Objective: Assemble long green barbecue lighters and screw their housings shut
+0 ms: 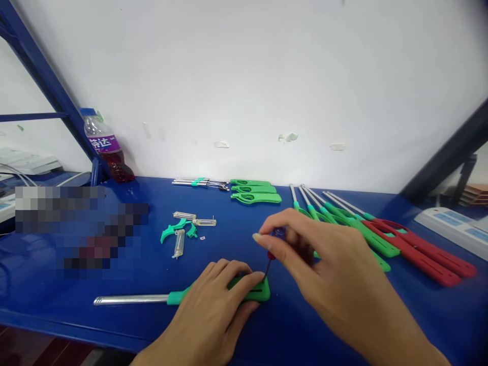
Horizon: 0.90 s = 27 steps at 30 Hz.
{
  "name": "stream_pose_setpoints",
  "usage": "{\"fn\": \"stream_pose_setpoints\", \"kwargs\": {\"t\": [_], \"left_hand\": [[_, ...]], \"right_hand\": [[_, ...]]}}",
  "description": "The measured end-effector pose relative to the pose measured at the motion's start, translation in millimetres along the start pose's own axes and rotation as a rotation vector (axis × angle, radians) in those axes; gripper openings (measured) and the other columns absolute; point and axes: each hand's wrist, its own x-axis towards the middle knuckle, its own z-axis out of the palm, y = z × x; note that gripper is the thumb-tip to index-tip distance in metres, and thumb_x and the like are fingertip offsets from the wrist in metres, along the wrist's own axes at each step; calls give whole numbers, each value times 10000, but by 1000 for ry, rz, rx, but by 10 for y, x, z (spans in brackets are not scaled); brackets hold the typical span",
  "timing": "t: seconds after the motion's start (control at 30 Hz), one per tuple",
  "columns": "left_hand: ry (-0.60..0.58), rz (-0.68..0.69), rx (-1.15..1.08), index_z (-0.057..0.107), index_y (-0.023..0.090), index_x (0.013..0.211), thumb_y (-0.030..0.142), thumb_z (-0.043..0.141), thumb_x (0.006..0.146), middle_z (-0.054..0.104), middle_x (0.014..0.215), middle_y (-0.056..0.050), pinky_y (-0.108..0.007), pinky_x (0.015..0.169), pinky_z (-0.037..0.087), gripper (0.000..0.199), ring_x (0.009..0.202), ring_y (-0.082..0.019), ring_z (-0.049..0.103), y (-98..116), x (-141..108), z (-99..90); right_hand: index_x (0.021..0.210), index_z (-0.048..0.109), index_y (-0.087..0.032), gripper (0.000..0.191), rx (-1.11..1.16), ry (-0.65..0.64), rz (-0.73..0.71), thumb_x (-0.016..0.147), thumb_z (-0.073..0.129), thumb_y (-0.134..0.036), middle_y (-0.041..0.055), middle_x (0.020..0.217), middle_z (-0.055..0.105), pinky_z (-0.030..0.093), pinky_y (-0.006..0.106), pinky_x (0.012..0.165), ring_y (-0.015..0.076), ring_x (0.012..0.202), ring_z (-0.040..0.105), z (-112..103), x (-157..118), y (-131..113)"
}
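Green lighter, one, under left hand; one screwdriver; three clear tanks.

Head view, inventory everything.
Front lighter: one, green, centre
Screwdriver: one, red collar, centre
Green lighters: several, right
Red lighters: two, far right
Shells: three, green, rear centre
Metal tubes: several, silver, rear
Tanks: three, clear, left of centre
Parts: several, teal, among tanks
Bottle: one, purple label, rear left
Power strip: one, white, right edge
Stack: one, brown, right edge
Items: several, white, far left
Left post: one, blue
Right post: one, dark
Table: one, blue, beneath
Wall: one, white, behind
Pixelated patch: one, left
Left hand: one, holding front lighter
Right hand: one, holding screwdriver
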Motion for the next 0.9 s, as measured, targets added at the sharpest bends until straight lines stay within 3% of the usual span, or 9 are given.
{"fn": "stream_pose_setpoints", "kwargs": {"t": [0.2,0.27,0.33,0.4,0.47,0.57,0.73,0.83,0.9], "left_hand": [[-19,-19,3,593,316,1374,154,585,1051,667,1280,-41,-542,944,553,362,1107,-301,617,17,3,-12],[-12,-15,4,586,319,1383,152,592,1048,664,1287,-42,-560,966,545,375,1124,-307,613,16,7,-9],[-12,-10,9,573,312,1404,143,604,1039,657,1321,-47,-577,991,539,403,1148,-314,609,16,14,-9],[-26,-7,17,561,307,1426,139,598,1039,656,1332,-52,-579,979,548,424,1140,-316,613,18,22,-16],[-33,-1,23,555,308,1446,145,583,1048,658,1328,-55,-578,972,554,431,1136,-315,617,22,28,-28],[-25,9,27,562,313,1447,157,570,1059,657,1323,-57,-566,973,558,418,1140,-306,622,26,27,-40],[10,29,56,559,307,1445,133,596,1028,669,1327,-55,-565,966,568,453,1128,-309,640,8,11,-18],[48,46,87,546,301,1456,138,602,1020,664,1353,-66,-586,995,557,469,1167,-328,632,-4,6,-5],[44,44,79,554,298,1439,146,597,1027,665,1337,-64,-572,985,564,441,1150,-321,631,-2,6,-5]], "right_hand": [[1068,736,-341,277,322,-159,-9,1110,481,-241,-110,711,715,498,172,623,65,626,685,-97,-41,-47],[1027,736,-331,239,328,-186,38,1100,513,-280,-102,698,717,497,183,574,76,600,680,-101,-42,-32],[935,708,-304,167,254,-137,101,1055,605,-357,-90,663,695,461,209,495,95,561,653,-88,-34,-15],[828,634,-273,213,140,-35,135,1008,656,-384,-79,632,656,429,227,462,102,536,620,-71,-26,-7],[772,551,-260,231,61,23,123,976,646,-311,-77,626,615,417,222,458,92,524,586,-62,-22,-10],[791,519,-263,171,67,0,83,923,594,-185,-88,634,568,406,205,449,79,506,537,-69,-22,-22],[895,660,-297,114,147,-82,82,1001,621,-281,-87,601,541,395,215,437,102,508,514,-95,-38,-34],[874,721,-322,126,200,-133,117,995,689,-335,-84,661,652,430,198,456,101,561,595,-114,-60,-23],[962,752,-349,120,221,-131,111,1024,651,-327,-88,769,733,488,170,526,93,648,675,-126,-68,-6]]}}
